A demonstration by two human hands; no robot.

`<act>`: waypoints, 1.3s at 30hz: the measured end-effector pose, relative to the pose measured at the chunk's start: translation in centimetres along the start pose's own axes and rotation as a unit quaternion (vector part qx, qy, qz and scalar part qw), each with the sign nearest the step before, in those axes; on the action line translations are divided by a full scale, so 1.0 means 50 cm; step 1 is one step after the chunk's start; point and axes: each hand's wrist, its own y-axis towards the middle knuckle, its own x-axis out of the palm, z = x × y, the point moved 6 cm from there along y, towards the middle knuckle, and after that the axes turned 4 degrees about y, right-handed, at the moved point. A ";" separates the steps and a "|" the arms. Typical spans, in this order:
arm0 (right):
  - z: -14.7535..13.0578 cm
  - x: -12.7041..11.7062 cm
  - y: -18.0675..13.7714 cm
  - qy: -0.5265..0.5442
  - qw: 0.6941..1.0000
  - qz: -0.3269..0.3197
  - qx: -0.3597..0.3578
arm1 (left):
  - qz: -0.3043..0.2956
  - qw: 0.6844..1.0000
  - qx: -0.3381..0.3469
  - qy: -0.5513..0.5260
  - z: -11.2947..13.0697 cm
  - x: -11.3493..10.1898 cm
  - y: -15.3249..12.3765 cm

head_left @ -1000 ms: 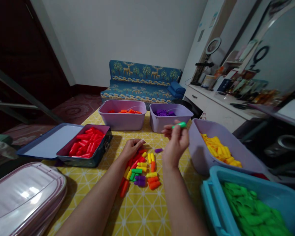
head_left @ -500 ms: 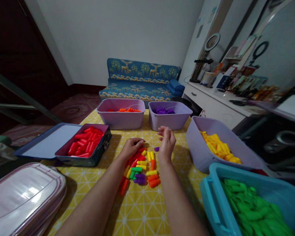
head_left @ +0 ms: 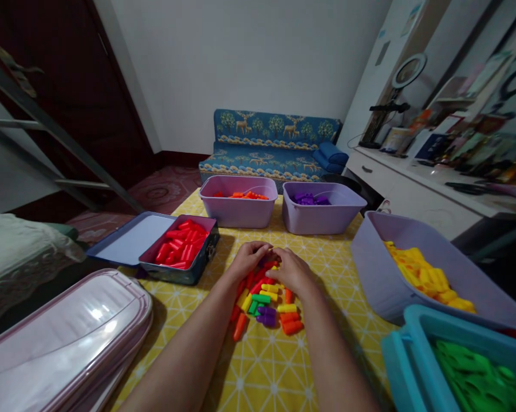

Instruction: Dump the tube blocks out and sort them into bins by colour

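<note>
A pile of small plastic pieces lies on the yellow patterned cloth between my forearms. Among them are yellow pieces (head_left: 270, 288), green pieces (head_left: 261, 298), purple pieces (head_left: 267, 316), orange pieces (head_left: 291, 323) and red pieces (head_left: 252, 279). At the pile's far left edge my left hand (head_left: 249, 257) is cupped, with its fingers loosely bent. My right hand (head_left: 294, 268) curves over the far right side, thumb apart from the fingers. The fingertips of both hands nearly meet, and they hide the pieces beneath them. I see nothing gripped in either hand.
An open tin (head_left: 200, 269) of red pieces stands left, behind stacked lids (head_left: 69, 320). Lilac bins hold orange (head_left: 238, 214) and purple pieces (head_left: 322, 220) at the back, yellow (head_left: 373, 274) at right. A blue bin (head_left: 416, 349) with green pieces stands near right.
My right hand has come down and leftward over the pile, close to my left hand. A purple piece near it is now hidden. The whole view has shifted, with the scene moving right.
</note>
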 end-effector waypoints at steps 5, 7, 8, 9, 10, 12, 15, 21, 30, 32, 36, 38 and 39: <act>0.017 0.009 0.009 0.030 0.998 0.043 0.036 | -0.030 0.994 0.013 0.100 0.028 -0.036 -0.002; 0.026 0.011 0.012 0.057 0.995 0.070 0.052 | -0.044 0.981 0.016 0.190 0.049 -0.055 -0.011; 0.029 0.012 0.013 0.072 0.993 0.080 0.057 | -0.060 0.967 0.013 0.245 0.061 -0.063 -0.020; 0.032 0.014 0.014 0.084 0.991 0.087 0.062 | -0.087 0.950 0.008 0.298 0.073 -0.069 -0.032; 0.035 0.016 0.015 0.091 0.989 0.093 0.064 | -0.121 0.931 0.000 0.343 0.086 -0.073 -0.047; 0.038 0.017 0.015 0.092 0.988 0.108 0.067 | -0.203 0.895 -0.011 0.396 0.111 -0.075 -0.088; 0.040 0.017 0.012 0.083 0.986 0.130 0.065 | -0.287 0.855 -0.011 0.433 0.134 -0.069 -0.160; 0.048 0.016 0.007 0.108 0.976 0.175 0.065 | -0.226 0.850 -0.005 0.476 0.075 -0.022 -0.249; 0.077 0.010 0.008 0.271 0.933 0.233 0.049 | 0.006 0.908 0.110 0.403 0.037 0.038 -0.132; 0.087 0.008 0.011 0.305 0.919 0.243 0.052 | 0.031 0.916 0.119 0.383 0.035 0.048 -0.097; 0.099 0.014 0.024 0.355 0.906 0.225 0.041 | 0.050 0.928 0.143 0.340 0.039 0.063 -0.057; 0.102 0.021 0.030 0.394 0.893 0.212 0.038 | 0.058 0.939 0.145 0.306 0.042 0.057 -0.051; 0.102 0.025 0.032 0.417 0.884 0.205 0.039 | 0.065 0.948 0.141 0.279 0.043 0.050 -0.050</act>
